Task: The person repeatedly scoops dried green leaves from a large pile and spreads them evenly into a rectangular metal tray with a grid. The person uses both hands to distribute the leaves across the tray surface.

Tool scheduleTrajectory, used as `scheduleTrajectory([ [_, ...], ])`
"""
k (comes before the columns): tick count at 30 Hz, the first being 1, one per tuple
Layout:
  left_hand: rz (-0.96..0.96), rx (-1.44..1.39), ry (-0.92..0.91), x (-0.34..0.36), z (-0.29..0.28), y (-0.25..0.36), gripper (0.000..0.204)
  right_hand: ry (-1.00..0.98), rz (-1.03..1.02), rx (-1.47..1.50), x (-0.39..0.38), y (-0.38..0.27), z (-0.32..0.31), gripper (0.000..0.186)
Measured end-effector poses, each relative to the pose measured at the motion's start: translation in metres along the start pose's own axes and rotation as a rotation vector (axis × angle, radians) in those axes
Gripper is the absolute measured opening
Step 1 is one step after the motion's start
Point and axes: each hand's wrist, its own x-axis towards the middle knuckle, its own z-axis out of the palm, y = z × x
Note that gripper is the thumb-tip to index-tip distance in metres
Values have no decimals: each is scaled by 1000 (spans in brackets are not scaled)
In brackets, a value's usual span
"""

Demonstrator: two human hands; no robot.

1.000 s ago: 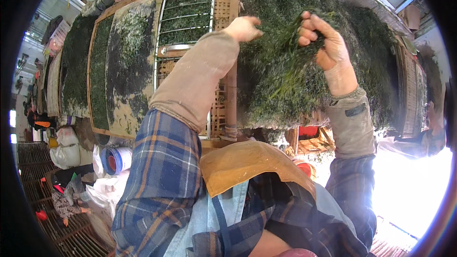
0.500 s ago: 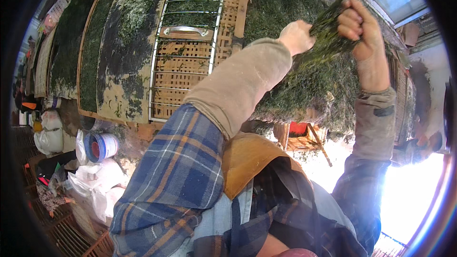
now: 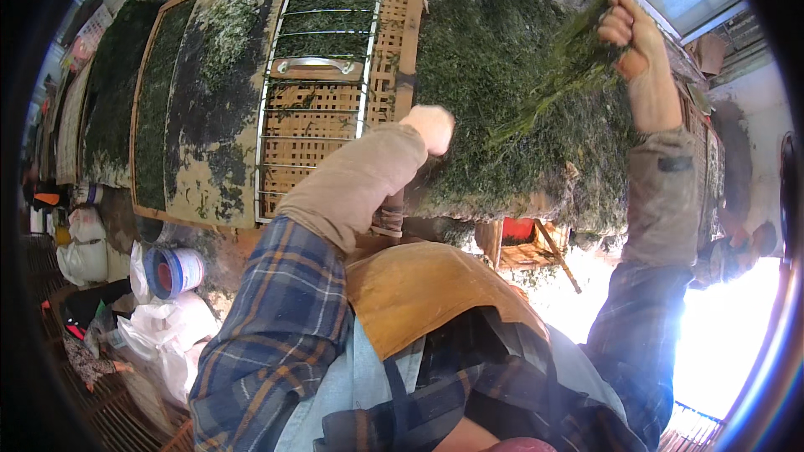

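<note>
Green leaf heap (image 3: pixel 494 75) fills the frame from 12 to 2 o'clock, lying on a woven bamboo tray (image 3: pixel 335 125) with a wire rack (image 3: pixel 322 59) over it at 11 o'clock. Right hand (image 3: pixel 632 33) at 1 o'clock, raised, fingers curled tight around a leaf bunch (image 3: pixel 561 75) hanging above the heap. Left hand (image 3: pixel 431 127) near centre, against the heap; finger state cannot tell. Blue-rimmed bucket (image 3: pixel 173 272) at 8 o'clock.

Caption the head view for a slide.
Right hand lifts a bunch of green strands above the heaped pile; left hand reaches toward it.
</note>
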Motion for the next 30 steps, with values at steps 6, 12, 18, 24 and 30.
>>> scheduleTrajectory([
  [6, 620, -793, 1145, 33, -112, 82, 42, -265, 47, 187, -16, 41, -20, 23],
  [12, 272, -759, 381, 41, -38, 127, 38, -267, -17, 299, -20, 29, -25, 21],
  [18, 509, -166, 527, 22, 28, 73, 35, 2, 191, -200, -55, 130, -78, 26],
  [24, 134, -623, 566, 18, -38, 46, 27, -299, 435, -561, -78, 218, -84, 20],
  [30, -65, -669, 626, -11, 19, -1, 24, -92, 366, -258, -76, 176, -24, 27],
])
